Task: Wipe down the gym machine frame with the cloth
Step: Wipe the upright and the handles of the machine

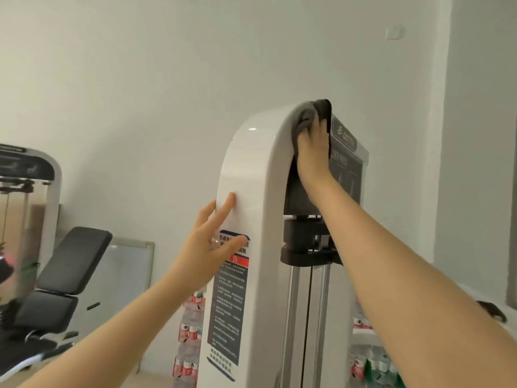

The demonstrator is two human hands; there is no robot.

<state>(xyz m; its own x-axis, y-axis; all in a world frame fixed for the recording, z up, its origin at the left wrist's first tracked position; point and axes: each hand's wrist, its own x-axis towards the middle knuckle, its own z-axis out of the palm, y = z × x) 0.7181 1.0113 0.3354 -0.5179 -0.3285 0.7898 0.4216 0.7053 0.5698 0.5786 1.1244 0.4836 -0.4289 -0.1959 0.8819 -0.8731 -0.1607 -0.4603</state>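
Clamped around the dark cloth [310, 119], my right hand [313, 152] presses it against the top of the gym machine frame [251, 169], right where the white arch curves over toward its far edge. Fingers curl into the bunched fabric and the palm bears on the inner face of the arch, so the cloth sits between hand and frame.

My left hand [212, 242] is spread flat, fingers straight, resting on the outer face of the same upright lower down, with the thumb lying over the top edge of the warning label [228, 298]. I read it as a brace (it holds nothing).

What matters for the next stroke: the frame's long axis runs vertically, from the crown of the arch down to its bottom edge, and nearly all the unwiped surface lies below the cloth. The right hand is the one at the cloth and at the top, so a downward drag along the upright seems the natural move, with the left hand sitting squarely in that path and likely needing to shift.

Behind the arm I see the dark placard [345, 141] and the chrome guide rods [292, 317] below it; a black bench [72, 264] stands well apart at the left.
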